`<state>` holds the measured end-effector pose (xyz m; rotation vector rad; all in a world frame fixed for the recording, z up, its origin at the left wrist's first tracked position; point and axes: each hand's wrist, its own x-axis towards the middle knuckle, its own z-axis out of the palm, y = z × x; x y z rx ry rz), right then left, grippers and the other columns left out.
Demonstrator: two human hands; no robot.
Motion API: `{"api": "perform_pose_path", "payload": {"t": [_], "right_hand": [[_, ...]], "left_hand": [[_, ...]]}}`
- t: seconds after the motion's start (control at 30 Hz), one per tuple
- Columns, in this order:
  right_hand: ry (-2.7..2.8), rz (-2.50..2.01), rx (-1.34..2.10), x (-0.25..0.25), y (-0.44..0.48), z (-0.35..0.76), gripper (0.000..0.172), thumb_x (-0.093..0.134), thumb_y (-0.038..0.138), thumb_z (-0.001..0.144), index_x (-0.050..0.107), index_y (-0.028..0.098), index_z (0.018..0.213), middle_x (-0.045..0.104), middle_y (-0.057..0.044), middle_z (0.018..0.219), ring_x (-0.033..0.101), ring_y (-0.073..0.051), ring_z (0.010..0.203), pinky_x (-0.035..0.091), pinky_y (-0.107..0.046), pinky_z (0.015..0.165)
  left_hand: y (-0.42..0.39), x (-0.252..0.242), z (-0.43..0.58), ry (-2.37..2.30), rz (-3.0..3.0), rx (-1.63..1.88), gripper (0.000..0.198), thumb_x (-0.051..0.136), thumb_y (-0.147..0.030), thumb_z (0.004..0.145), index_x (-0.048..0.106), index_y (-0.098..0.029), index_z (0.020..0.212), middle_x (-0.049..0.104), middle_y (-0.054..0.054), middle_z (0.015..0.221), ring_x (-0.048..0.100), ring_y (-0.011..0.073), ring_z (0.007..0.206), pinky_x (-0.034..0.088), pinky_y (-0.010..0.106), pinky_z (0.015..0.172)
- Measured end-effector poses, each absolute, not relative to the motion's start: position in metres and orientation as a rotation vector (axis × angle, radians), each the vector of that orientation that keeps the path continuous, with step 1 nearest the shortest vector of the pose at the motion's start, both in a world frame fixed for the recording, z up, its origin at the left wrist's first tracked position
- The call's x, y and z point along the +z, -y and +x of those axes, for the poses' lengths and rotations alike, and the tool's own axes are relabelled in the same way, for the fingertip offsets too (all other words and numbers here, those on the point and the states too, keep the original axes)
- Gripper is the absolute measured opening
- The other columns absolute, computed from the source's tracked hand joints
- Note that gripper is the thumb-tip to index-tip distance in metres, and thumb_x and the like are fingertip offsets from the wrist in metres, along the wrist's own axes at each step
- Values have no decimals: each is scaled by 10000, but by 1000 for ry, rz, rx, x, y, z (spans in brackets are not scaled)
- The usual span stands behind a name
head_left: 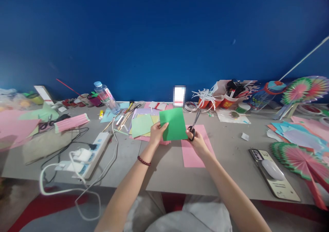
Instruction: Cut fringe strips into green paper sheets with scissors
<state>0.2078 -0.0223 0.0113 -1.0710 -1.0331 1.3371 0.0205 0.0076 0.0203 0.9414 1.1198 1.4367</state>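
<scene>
My left hand (pixel 157 132) pinches the left edge of a green sheet of paper (pixel 174 125), thumb on top, and holds it above the table. In my right hand (pixel 196 141) is a pair of black-handled scissors (pixel 194 124), blades pointing up and away, just right of the sheet. The right fingers are close to the sheet's lower right corner; whether they touch it I cannot tell. Below the right hand a pink sheet (pixel 196 156) lies flat. A pale green sheet (pixel 141 125) rests on other coloured papers left of the green one.
A power strip (pixel 95 153) with white plugs and looping cables lies at left. Behind it leans a water bottle (pixel 106 96). Paper cups (pixel 227 101) with tools and paper strips line the back. On the right are a phone (pixel 280 187), a mouse (pixel 272 169) and paper fans (pixel 303 161).
</scene>
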Motion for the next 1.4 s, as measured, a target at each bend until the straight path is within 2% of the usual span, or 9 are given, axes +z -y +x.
{"api": "perform_pose_path", "payload": {"t": [0.2, 0.43, 0.53, 0.67, 0.87, 0.97, 1.13, 1.27, 1.4], "right_hand": [[1031, -1207, 1172, 10, 22, 206, 442, 790, 473, 554, 504, 197, 749, 495, 33, 682, 460, -118, 605, 399, -247, 576], [1023, -1228, 1125, 13, 22, 207, 408, 772, 466, 576, 512, 193, 731, 475, 37, 646, 428, -112, 579, 361, -241, 543], [1031, -1261, 1126, 12, 22, 208, 405, 768, 469, 576, 526, 188, 741, 490, 36, 637, 434, -113, 570, 350, -240, 531], [1057, -1274, 1135, 8, 22, 208, 362, 744, 425, 602, 537, 184, 776, 522, 27, 654, 467, -122, 583, 354, -245, 539], [1082, -1397, 977, 8, 19, 213, 262, 682, 347, 653, 510, 191, 774, 573, 5, 694, 503, -135, 627, 370, -246, 559], [975, -1386, 959, 12, 18, 217, 318, 709, 380, 630, 513, 188, 792, 591, -4, 722, 526, -136, 626, 395, -249, 562], [908, -1320, 975, 23, 19, 221, 346, 714, 457, 650, 516, 183, 727, 573, 6, 606, 509, -125, 556, 412, -251, 542], [931, -1371, 1042, 25, 20, 221, 368, 707, 487, 655, 530, 182, 759, 603, -9, 639, 541, -138, 578, 402, -247, 517], [1002, -1370, 1130, 20, 19, 219, 396, 755, 433, 592, 514, 187, 789, 607, -3, 697, 550, -131, 603, 401, -234, 519]], "left_hand": [[-5, 20, 24, -1103, 960, 1347, 413, 776, -459, 633, 712, -163, 914, 737, 79, 876, 688, 216, 768, 550, 305, 667], [5, 21, 32, -1161, 1002, 1094, 358, 788, -434, 627, 727, -160, 849, 731, 86, 771, 662, 221, 601, 520, 309, 491], [4, 21, 29, -1177, 1106, 1110, 333, 757, -453, 659, 731, -163, 821, 723, 87, 755, 667, 243, 622, 539, 362, 556], [-1, 24, 20, -1133, 1401, 1186, 317, 695, -443, 733, 725, -178, 905, 728, 91, 934, 680, 261, 860, 528, 357, 753], [-3, 28, 8, -1460, 1985, 1101, 315, 586, -427, 818, 651, -162, 661, 598, 46, 516, 551, 173, 499, 393, 277, 539], [-2, 27, 6, -1345, 2088, 1043, 366, 538, -442, 851, 621, -168, 623, 599, 42, 534, 530, 152, 507, 362, 258, 534], [-8, 24, -1, -1531, 2078, 984, 353, 478, -428, 888, 676, -169, 749, 612, 47, 558, 533, 162, 514, 320, 254, 524], [-14, 23, -7, -1705, 1991, 1002, 339, 500, -414, 874, 690, -147, 784, 569, 44, 498, 516, 177, 485, 302, 266, 518], [-11, 28, -4, -1476, 1704, 1223, 377, 573, -490, 820, 705, -138, 851, 652, 40, 609, 555, 170, 554, 380, 257, 568]]}}
